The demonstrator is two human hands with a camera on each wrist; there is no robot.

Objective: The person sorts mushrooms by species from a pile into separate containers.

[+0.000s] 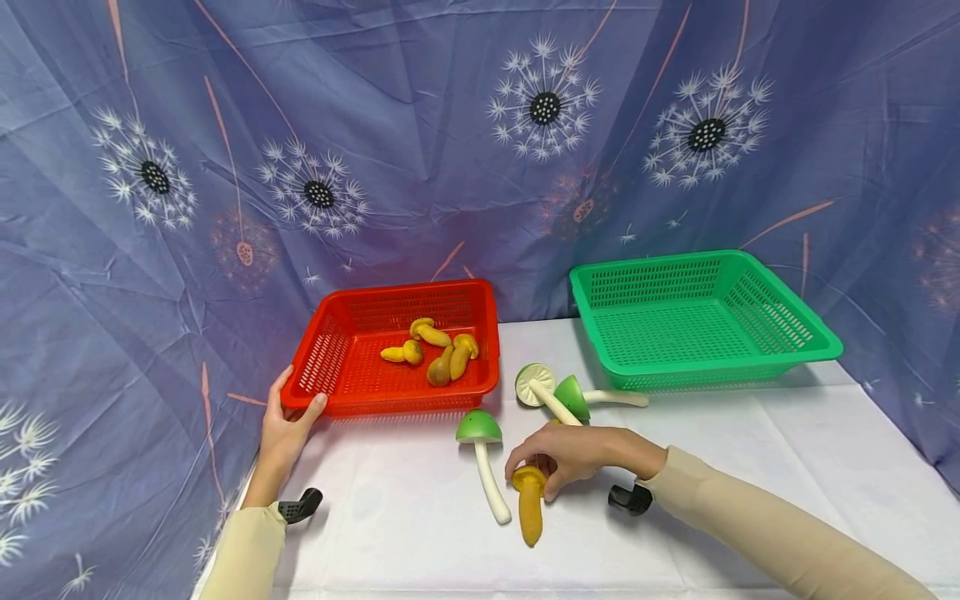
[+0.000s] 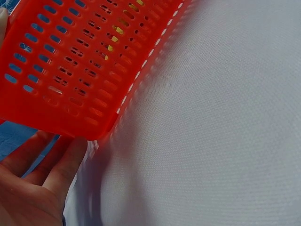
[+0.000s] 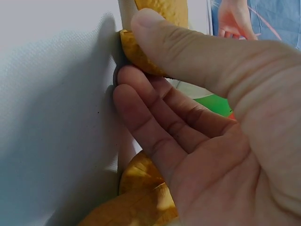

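Head view shows a yellow mushroom (image 1: 530,508) pinched within the right hand (image 1: 566,454)

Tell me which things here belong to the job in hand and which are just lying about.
Likely in the job:
red basket, touched by the left hand
yellow mushroom at the right hand
other yellow mushrooms inside the basket

Not held, perhaps just lying about:
green-capped mushrooms
green basket

Curtain (image 1: 435,100): blue-violet fabric, creased, spanning upper frame and both sides of head view. Printed dandelion heads (image 1: 545,108): white, dark-centred, upper left through upper right; salmon-pink stems (image 1: 791,217) between. Tablecloth (image 1: 390,517): white, fine-woven in left wrist view, faint fold lines, lower centre and right. Light: diffuse, shadows soft-edged.
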